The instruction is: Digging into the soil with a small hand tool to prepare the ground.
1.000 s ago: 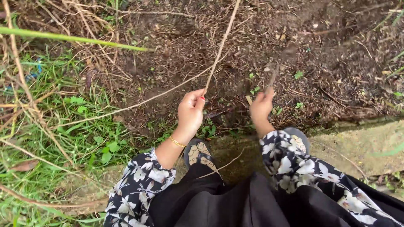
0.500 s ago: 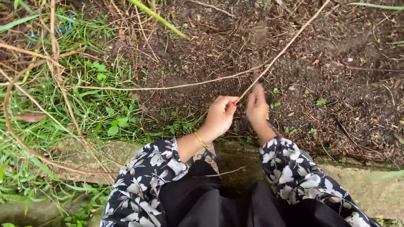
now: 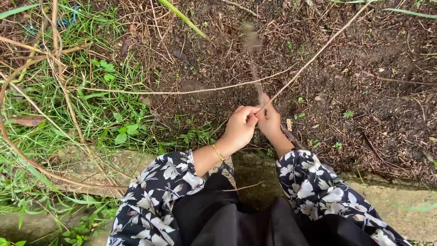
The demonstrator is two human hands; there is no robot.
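- The left hand [image 3: 240,126] pinched the dry vine [image 3: 314,57] shut between its fingertips, above dark soil [image 3: 364,82].
- The right hand [image 3: 269,119], touching it, gripped a blurred tool [image 3: 253,59] upright.
- Risk: the taut, brittle vine could snap or slip, jerking the tool towards the fingers.

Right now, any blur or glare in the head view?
Head view: soft, even daylight, no glare or hard shadows. The tool rising from the right hand is motion-blurred; left hand, dry vine and soil are sharp.
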